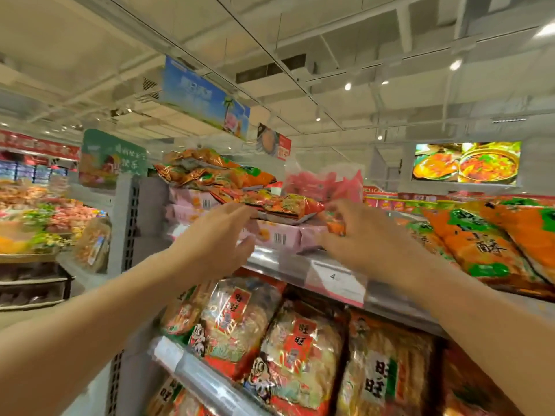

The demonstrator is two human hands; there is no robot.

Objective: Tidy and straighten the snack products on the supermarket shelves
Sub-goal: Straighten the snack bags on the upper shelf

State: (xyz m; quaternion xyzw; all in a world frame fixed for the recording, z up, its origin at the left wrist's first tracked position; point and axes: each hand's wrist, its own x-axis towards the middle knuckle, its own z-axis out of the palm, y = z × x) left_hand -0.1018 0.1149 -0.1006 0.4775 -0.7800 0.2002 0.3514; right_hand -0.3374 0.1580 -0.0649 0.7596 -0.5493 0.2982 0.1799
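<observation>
Top shelf (pixel 270 261), both arms raised to it. Left hand (pixel 216 238) fingers spread and straight, tips touching the left end of an orange bag (pixel 279 205) lying flat on pink boxes (pixel 279 235). Right hand (pixel 360 235) fingers curled, pinching the bag's right corner. More orange bags heaped behind (pixel 210 169); pink packets (pixel 324 181) beyond. Large orange-green bags (pixel 486 241) just right on same shelf. Price tag (pixel 336 280) on shelf edge. Rice-cracker bags (pixel 300 355) upright on shelf below.

Snack bags (pixel 210 172) crowd top shelf (pixel 270 261), open air above
</observation>
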